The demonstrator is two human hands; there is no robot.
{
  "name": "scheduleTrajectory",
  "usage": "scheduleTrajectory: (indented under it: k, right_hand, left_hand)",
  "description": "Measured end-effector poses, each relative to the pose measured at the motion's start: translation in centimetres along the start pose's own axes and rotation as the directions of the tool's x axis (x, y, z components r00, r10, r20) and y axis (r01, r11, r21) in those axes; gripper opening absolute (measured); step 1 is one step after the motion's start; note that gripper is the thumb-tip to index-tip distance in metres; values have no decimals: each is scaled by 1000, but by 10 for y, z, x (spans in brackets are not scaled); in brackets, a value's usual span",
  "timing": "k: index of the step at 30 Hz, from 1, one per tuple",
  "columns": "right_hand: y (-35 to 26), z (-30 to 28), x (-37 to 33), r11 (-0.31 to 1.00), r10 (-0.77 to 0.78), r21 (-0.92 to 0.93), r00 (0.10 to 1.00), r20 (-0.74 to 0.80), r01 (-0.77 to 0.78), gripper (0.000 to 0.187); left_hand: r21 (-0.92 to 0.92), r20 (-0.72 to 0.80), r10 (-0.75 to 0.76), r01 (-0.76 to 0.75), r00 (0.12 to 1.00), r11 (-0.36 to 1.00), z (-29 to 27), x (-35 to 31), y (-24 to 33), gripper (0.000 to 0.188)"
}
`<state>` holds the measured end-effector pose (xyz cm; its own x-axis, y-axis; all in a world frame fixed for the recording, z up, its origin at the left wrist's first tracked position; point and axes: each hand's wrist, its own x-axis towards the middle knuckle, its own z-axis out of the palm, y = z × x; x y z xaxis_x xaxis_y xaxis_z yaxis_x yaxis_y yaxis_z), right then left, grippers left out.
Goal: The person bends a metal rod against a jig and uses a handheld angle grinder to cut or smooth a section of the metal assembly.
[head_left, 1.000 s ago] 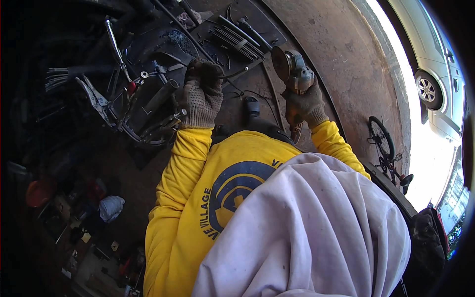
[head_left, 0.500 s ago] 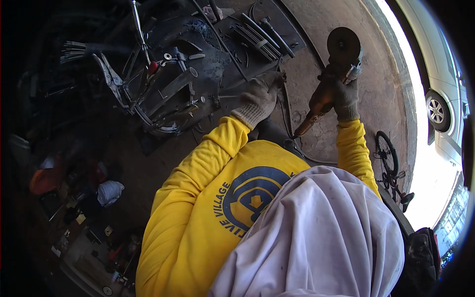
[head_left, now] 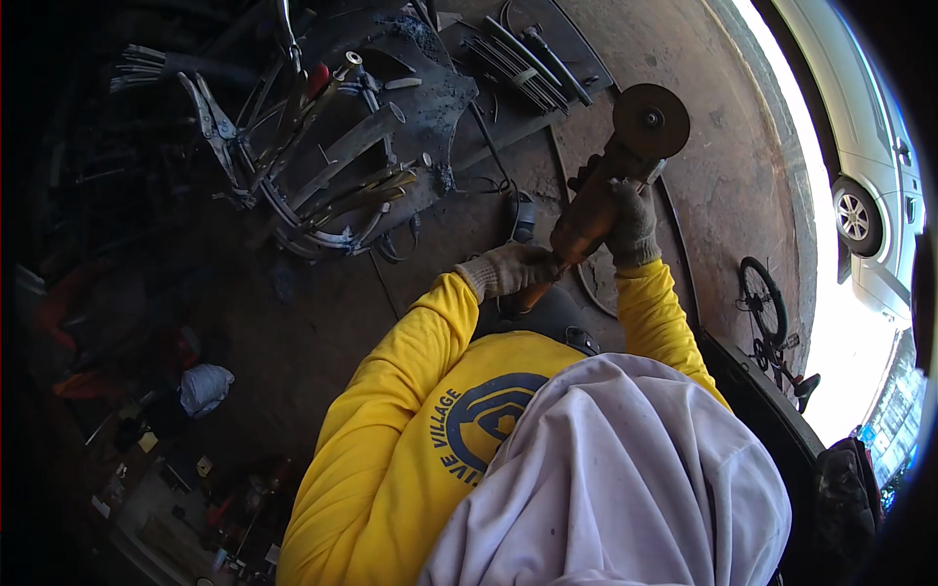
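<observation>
An angle grinder [head_left: 584,223] with a dark orange-brown body is held in front of me, its round disc [head_left: 640,112] pointing away. Both hands wear knitted work gloves. My right hand [head_left: 633,227] is wrapped around the grinder's front part, close behind the disc. Around the narrower rear end of the grinder, my left hand [head_left: 520,268] has its fingers closed. Left of the tool stands a dark metal work table [head_left: 508,146], bearing locking pliers [head_left: 220,132] and a bundle of thin metal rods [head_left: 518,73].
Metal offcuts and tubes [head_left: 352,146] crowd the table, some overhanging its near edge. A cable [head_left: 674,220] runs along the floor to the right of the grinder. Farther right are a bicycle [head_left: 764,303] and a parked car [head_left: 865,176]. A white cloth bundle [head_left: 205,389] lies at the lower left.
My left hand has come down from beside the table's edge onto the grinder's rear end. The grinder, in my right hand, has shifted left and nearer to me.
</observation>
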<state>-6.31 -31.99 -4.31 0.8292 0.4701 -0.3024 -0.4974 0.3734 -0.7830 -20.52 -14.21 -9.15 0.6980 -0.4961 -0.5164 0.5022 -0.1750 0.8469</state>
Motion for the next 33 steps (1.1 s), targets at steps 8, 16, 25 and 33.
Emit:
scheduleTrajectory:
  k: [8,16,25,33]
  right_hand:
    - [103,24,-10,940,213,260,975,66,-223,59]
    - [166,68,9,842,491,-204,866,-96,-500,78]
    - [181,138,69,234,555,-764,728,-403,-601,94]
    - [247,76,183,131,348,-887,859,-376,-442,92]
  left_hand:
    - [-178,-103,-26,7,994,984,17,-68,-73,70]
    - [179,-588,-402,598,702,781,50,-99,-89,48]
    - [79,-754,-379,647,536,758,20,-69,-113,49]
    - [80,-872,-329,768,363,635,16,-116,-114,40]
